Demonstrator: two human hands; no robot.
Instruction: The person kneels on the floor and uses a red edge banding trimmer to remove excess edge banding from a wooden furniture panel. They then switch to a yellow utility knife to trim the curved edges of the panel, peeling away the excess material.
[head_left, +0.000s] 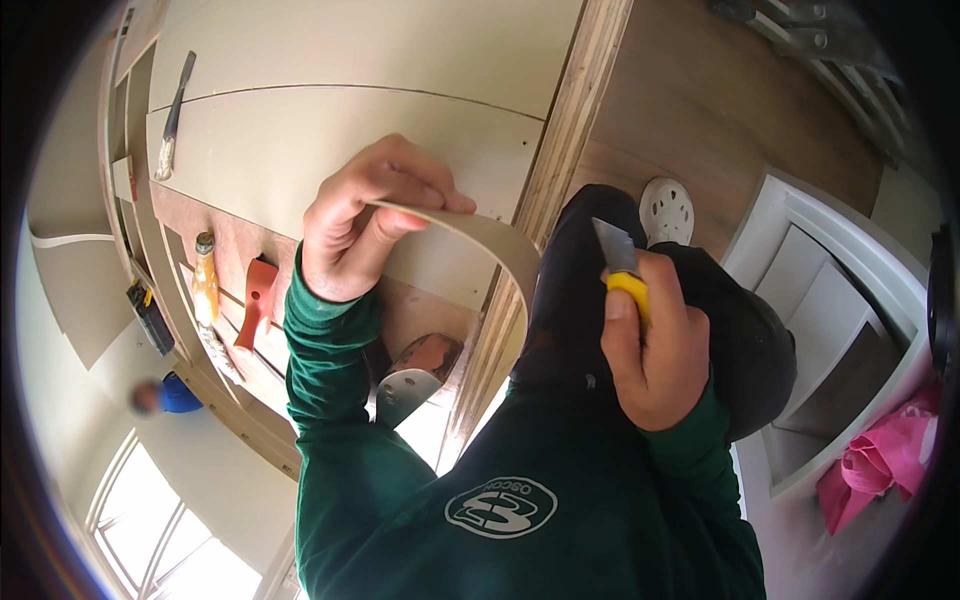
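Note:
My left hand (pixel 375 215), closed, pinches one end of a thin beige strip (pixel 508 245) between thumb and fingers. The strip bends over in an arc to the right, and its other end hangs down in front of my legs. My right hand (pixel 655 350) is wrapped round a utility knife (pixel 627 284) with a yellow handle. Its broad grey blade points up and slightly left, apart from the strip. Most of the handle is hidden in my palm.
Beige panels (pixel 340 60) lie beside a long wooden edge (pixel 570 120). A brush (pixel 173 120), an orange tool (pixel 257 300) and a rounded metal tool (pixel 412 382) lie at left. A white framed unit (pixel 800 240) with pink cloth (pixel 885 455) stands right. Another person (pixel 170 394) is far left.

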